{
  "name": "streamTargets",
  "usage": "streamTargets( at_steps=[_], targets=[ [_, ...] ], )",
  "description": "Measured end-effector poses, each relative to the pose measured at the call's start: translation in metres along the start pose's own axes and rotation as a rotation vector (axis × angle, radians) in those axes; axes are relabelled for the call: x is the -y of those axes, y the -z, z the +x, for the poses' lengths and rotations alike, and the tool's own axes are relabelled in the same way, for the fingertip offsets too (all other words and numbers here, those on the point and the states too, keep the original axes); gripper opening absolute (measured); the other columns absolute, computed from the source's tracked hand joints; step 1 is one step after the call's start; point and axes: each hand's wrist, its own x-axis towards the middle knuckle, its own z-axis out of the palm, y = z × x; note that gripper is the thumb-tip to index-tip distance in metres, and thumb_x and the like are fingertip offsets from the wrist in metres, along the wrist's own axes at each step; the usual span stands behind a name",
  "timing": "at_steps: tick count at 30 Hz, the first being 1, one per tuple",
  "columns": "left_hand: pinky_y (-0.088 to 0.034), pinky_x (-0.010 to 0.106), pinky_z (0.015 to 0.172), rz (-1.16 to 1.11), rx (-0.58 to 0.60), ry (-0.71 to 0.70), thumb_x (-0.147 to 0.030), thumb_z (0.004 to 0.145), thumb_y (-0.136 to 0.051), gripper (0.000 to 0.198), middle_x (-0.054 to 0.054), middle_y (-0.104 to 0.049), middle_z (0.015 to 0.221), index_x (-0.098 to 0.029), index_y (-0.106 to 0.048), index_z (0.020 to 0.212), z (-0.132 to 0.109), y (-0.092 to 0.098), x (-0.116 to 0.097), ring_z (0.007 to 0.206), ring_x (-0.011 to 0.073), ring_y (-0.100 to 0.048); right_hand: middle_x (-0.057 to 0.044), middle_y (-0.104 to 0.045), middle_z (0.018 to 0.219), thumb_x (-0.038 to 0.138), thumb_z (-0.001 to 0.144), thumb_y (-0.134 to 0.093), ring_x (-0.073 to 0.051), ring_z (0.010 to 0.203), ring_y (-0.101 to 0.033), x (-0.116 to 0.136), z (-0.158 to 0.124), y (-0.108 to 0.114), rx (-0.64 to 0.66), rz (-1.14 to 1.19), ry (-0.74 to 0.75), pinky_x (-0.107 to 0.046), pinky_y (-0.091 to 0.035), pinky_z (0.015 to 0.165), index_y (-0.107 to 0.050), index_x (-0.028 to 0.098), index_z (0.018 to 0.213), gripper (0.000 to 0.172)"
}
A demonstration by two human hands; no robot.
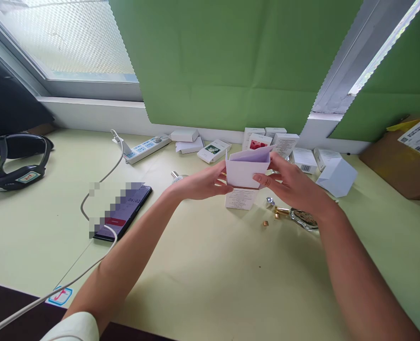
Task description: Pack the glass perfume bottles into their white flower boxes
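Holding an open white box [247, 174] between them, the hands sit on opposite sides of it, apart from each other, above the middle of the surface [203, 279]. The left hand [210, 182] has its fingers against the box's left side; the right hand [286, 180] grips the other side, thumb on the near face. A printed white panel [241, 199] shows just below the box; whether it is the box's own flap or a separate piece, I cannot tell.

The work looks partway along. The box is up in the hands with its top flaps raised, so closing it is not yet done, and its inside is hidden. Near the right forearm, a silver piece [269, 202], a gold piece [281, 211], a small copper-coloured piece [265, 223] and an ornate metal-rimmed object [304, 219] lie loose, outside any box. Another silver item [177, 176] is partly covered by the left hand.

Toward the wall, a red-pictured box [259, 141] and a green-pictured box [213, 150] lie among other white boxes [303, 160]; whether any of these are filled cannot be judged from here.
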Motion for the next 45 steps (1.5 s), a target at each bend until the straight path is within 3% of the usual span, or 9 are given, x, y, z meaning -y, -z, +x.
streamTargets(
  at_steps=[5, 12, 18, 27, 36, 41, 45],
  targets=[
    [-0.05, 0.04, 0.095, 0.009, 0.006, 0.027, -0.03, 0.088, -0.056, 0.04, 0.01, -0.053, 0.13, -0.024, -0.046, 0.126, 0.0, 0.001, -0.001, 0.118, 0.0228, -0.056, -0.002, -0.063, 0.126, 0.053, 0.087, -0.06, -0.027, 0.107, -0.063, -0.003, 0.001, -0.001, 0.009, -0.005, -0.013, -0.045, -0.059, 0.082, -0.054, 0.031, 0.11, 0.032],
    [-0.053, 0.04, 0.092, -0.006, -0.007, 0.04, -0.031, 0.088, -0.058, 0.042, 0.011, -0.057, 0.123, -0.025, -0.044, 0.128, -0.002, 0.003, 0.0, 0.116, 0.0237, -0.057, -0.002, -0.062, 0.132, 0.049, 0.089, -0.059, -0.029, 0.115, -0.062, -0.006, -0.001, 0.003, 0.017, -0.023, -0.05, -0.052, -0.053, 0.096, -0.055, 0.035, 0.125, 0.038],
    [-0.051, 0.039, 0.094, 0.008, 0.0, 0.034, -0.031, 0.089, -0.057, 0.035, 0.008, -0.055, 0.124, -0.025, -0.046, 0.122, -0.003, 0.004, 0.003, 0.116, 0.0209, -0.057, -0.004, -0.066, 0.126, 0.049, 0.089, -0.06, -0.03, 0.113, -0.063, -0.008, -0.004, 0.005, -0.001, -0.005, -0.087, -0.051, -0.055, 0.091, -0.057, 0.034, 0.126, 0.04],
    [-0.05, 0.039, 0.093, 0.042, 0.018, 0.057, -0.031, 0.089, -0.057, 0.028, 0.008, -0.055, 0.124, -0.023, -0.048, 0.114, -0.003, 0.004, 0.003, 0.114, 0.0206, -0.057, 0.0, -0.06, 0.136, 0.043, 0.091, -0.06, -0.026, 0.113, -0.062, -0.009, -0.004, 0.008, 0.072, 0.047, -0.105, -0.049, -0.054, 0.094, -0.052, 0.036, 0.132, 0.043],
    [-0.051, 0.038, 0.093, 0.055, 0.014, 0.01, -0.03, 0.09, -0.055, 0.029, 0.008, -0.057, 0.124, -0.022, -0.05, 0.117, -0.001, 0.003, 0.003, 0.109, 0.0195, -0.06, -0.003, -0.06, 0.135, 0.049, 0.092, -0.055, -0.028, 0.114, -0.061, 0.0, -0.006, 0.008, 0.019, -0.084, -0.134, -0.046, -0.054, 0.09, -0.054, 0.032, 0.125, 0.037],
    [-0.05, 0.039, 0.096, 0.128, -0.024, 0.009, -0.029, 0.088, -0.058, 0.033, 0.008, -0.06, 0.122, -0.021, -0.049, 0.119, 0.0, -0.001, 0.0, 0.107, 0.0187, -0.061, -0.005, -0.057, 0.138, 0.05, 0.095, -0.049, -0.028, 0.117, -0.058, 0.003, -0.006, 0.006, 0.047, -0.098, -0.156, -0.045, -0.051, 0.093, -0.048, 0.031, 0.129, 0.04],
    [-0.05, 0.038, 0.094, 0.136, -0.027, -0.023, -0.031, 0.09, -0.056, 0.029, 0.008, -0.061, 0.121, -0.021, -0.05, 0.117, 0.0, -0.002, -0.002, 0.107, 0.0183, -0.061, -0.003, -0.06, 0.132, 0.046, 0.094, -0.051, -0.025, 0.11, -0.061, 0.002, -0.004, 0.006, 0.106, -0.123, -0.18, -0.043, -0.052, 0.089, -0.052, 0.032, 0.125, 0.034]
  ],
)
